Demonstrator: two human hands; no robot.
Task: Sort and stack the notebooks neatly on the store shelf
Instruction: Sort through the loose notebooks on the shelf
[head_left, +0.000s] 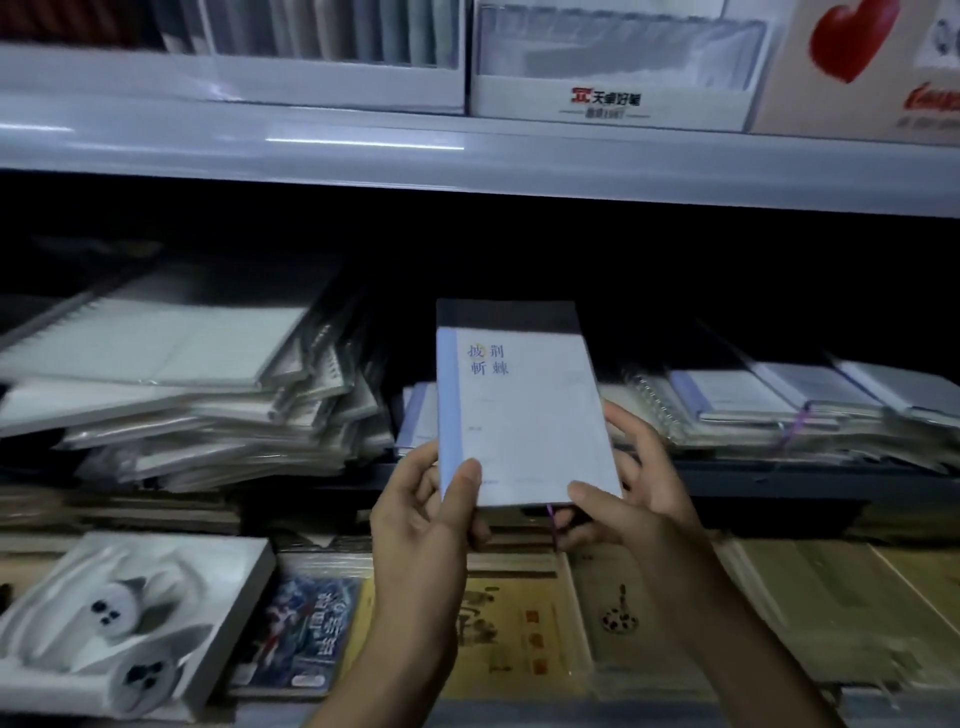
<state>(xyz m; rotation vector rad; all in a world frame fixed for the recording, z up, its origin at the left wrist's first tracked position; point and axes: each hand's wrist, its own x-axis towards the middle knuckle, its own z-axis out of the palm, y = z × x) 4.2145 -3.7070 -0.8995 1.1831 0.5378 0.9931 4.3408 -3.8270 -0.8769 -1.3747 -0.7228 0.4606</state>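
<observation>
A pale blue notebook (524, 410) with a dark top band and blue characters is held upright in front of the middle shelf. My left hand (426, 514) grips its lower left corner, thumb on the cover. My right hand (631, 493) grips its lower right corner, thumb on the front, fingers behind. A purple ribbon (551, 525) hangs from its bottom edge. Behind it lies a small stack of similar blue notebooks (415, 415). A leaning pile of wrapped spiral notebooks (182, 384) fills the shelf's left. More notebooks (769, 400) lie flat at the right.
The white upper shelf edge (467, 156) carries display boxes (613, 67) and a card with a red heart (852, 36). Below, a white rabbit-pattern book (124, 623), a blue illustrated book (301, 634) and yellow-brown notebooks (530, 639) lie on the lower shelf.
</observation>
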